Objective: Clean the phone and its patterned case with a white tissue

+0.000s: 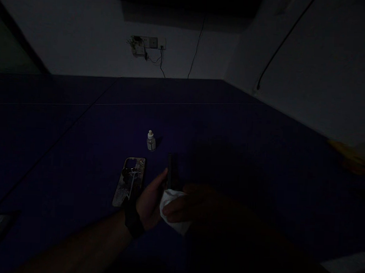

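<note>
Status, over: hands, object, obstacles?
Left hand holding dark flat object. Right hand holding soft white sheet at its near end. Small clear white-capped bottle beyond, apart.

We hold a dark slim device (169, 172), narrow edge showing, far end raised. We see a crumpled white cloth (167, 197) bunched at the device's near end.

I have the left hand (151, 201) around a dark, slim, straight-edged object (169, 172), too dim to identify from here, the right hand (194, 202) holding a crumpled white tissue (168, 196) at its near end; a patterned rectangular phone case (129, 186) lies alongside, a small white-capped bottle (150, 143) stands beyond
</note>
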Demonstrator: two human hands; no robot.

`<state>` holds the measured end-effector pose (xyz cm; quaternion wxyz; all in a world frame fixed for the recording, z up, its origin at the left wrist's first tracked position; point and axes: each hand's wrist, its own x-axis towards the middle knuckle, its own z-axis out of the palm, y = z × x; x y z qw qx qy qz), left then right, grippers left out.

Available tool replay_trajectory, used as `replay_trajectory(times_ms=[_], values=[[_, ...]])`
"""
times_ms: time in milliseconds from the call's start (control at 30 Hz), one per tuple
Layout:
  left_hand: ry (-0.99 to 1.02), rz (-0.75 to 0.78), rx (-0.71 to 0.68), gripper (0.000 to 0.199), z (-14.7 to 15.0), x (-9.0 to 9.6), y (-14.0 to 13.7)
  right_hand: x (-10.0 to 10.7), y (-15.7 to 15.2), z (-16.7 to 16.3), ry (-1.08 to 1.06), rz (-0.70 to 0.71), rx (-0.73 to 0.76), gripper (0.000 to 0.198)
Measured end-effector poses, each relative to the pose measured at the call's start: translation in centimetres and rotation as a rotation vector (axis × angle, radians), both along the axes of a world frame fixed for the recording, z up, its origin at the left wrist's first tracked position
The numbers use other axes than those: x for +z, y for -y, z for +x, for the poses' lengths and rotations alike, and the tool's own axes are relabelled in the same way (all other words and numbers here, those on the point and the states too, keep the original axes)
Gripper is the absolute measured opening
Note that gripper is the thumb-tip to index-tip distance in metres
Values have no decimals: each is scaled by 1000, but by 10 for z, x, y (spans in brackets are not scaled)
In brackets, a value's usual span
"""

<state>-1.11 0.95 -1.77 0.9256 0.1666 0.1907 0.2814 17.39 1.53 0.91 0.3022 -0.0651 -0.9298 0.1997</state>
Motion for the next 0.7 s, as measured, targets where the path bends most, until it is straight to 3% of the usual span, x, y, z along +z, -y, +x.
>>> replay_trajectory(times_ms=[167, 300, 367, 433, 533, 600, 700], values=[[-110, 19, 235, 35, 3, 4, 1, -9, -11, 2, -50, -26, -220, 34], [-188, 84, 229, 26, 6, 8, 2, -12, -19, 5, -40, -26, -409, 45], [-185, 48, 235, 26, 5, 7, 1, -13, -18, 6, -18, 10, -392, 46], [-161, -24, 232, 32, 2, 4, 0, -14, -13, 6, 9, 51, -280, 44], [-112, -105, 123, 49, -1, 1, -1, -19, 0, 5, 75, 53, -154, 42], [-97, -106, 62, 55, -3, 3, -2, -25, 9, 0, 118, 25, -175, 43], [-117, -112, 131, 48, -3, 7, -3, -34, 17, -9, 142, 6, -238, 50]])
